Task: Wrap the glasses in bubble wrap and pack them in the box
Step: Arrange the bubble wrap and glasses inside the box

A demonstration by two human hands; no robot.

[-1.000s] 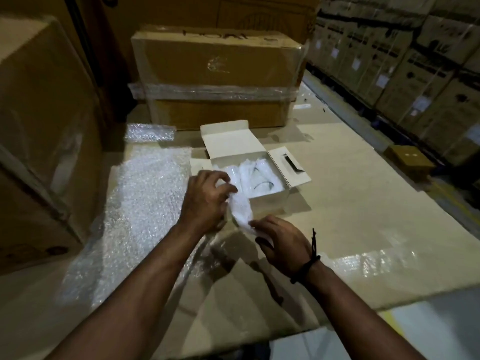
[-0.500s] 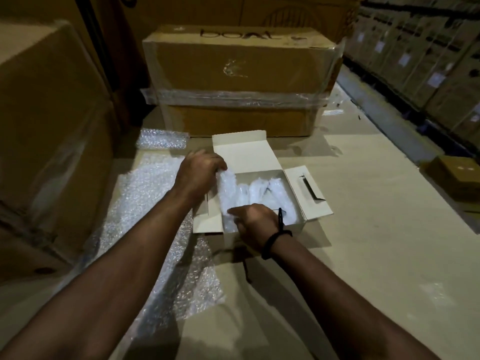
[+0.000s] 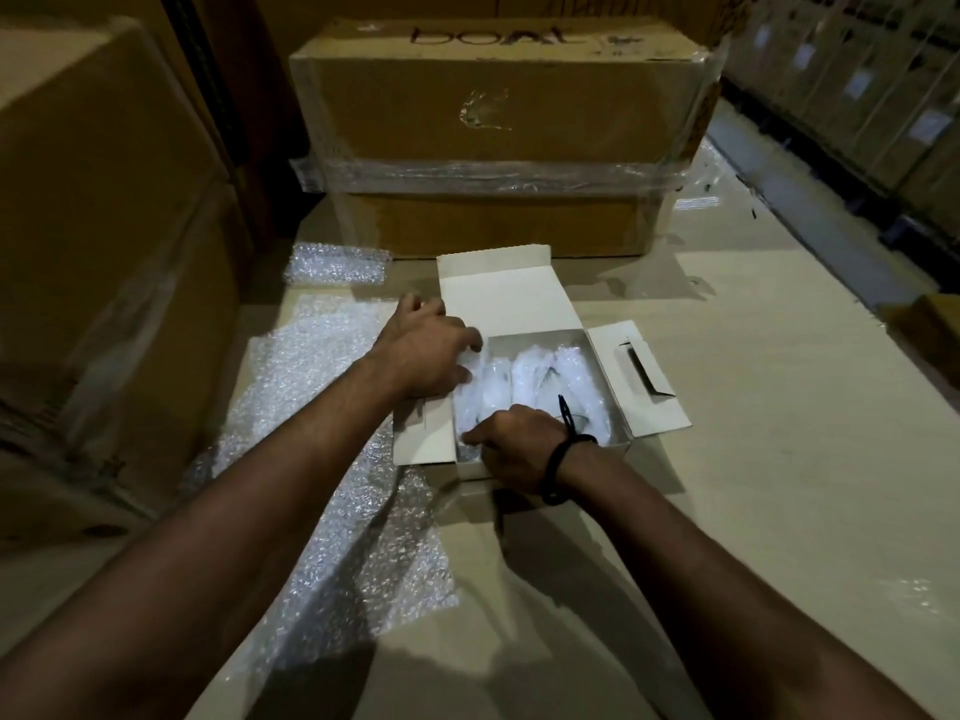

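A small white box [image 3: 509, 304] lies open on the cardboard surface, its lid and side flaps folded out. Inside it lie several bubble-wrapped glasses [image 3: 576, 376] side by side. My left hand [image 3: 421, 350] grips the far end of the leftmost wrapped bundle [image 3: 483, 392] at the box's left wall. My right hand [image 3: 519, 449], with a black cord on its wrist, holds the bundle's near end down at the box's front edge. The right hand's fingertips are mostly hidden under the hand.
A loose sheet of bubble wrap [image 3: 311, 387] spreads out left of the box, under my left forearm. A small bubble wrap roll [image 3: 337, 262] lies behind it. A large taped carton [image 3: 493, 111] stands behind the box, and tall cartons [image 3: 104, 226] stand at the left.
Both hands carried the wrapped bundle from in front of the box into its left side and lowered it there. The view has moved closer to the box.
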